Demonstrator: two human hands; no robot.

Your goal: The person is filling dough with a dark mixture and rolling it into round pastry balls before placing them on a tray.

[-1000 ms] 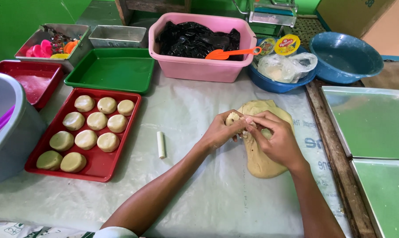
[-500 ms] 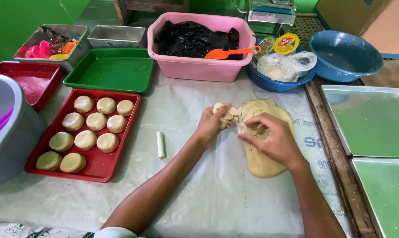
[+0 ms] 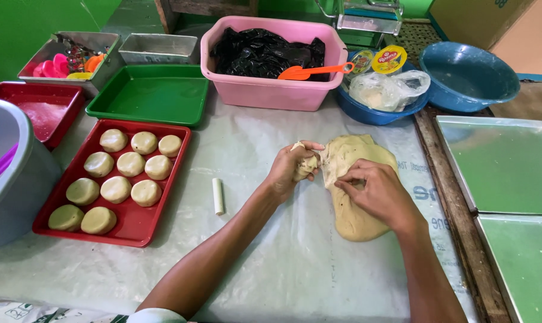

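Pinching pale, soft dough slab, left hand grips a torn lump.

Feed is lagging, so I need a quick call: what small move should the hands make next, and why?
Probably pull the left hand away to tear its small lump free: it pinches a piece still joined to the dough mass, which the right hand pins down. The red tray holds similar rounds.

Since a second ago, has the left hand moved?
Yes. The left hand has pulled left, away from the dough slab toward the white stick, holding a small dough piece.
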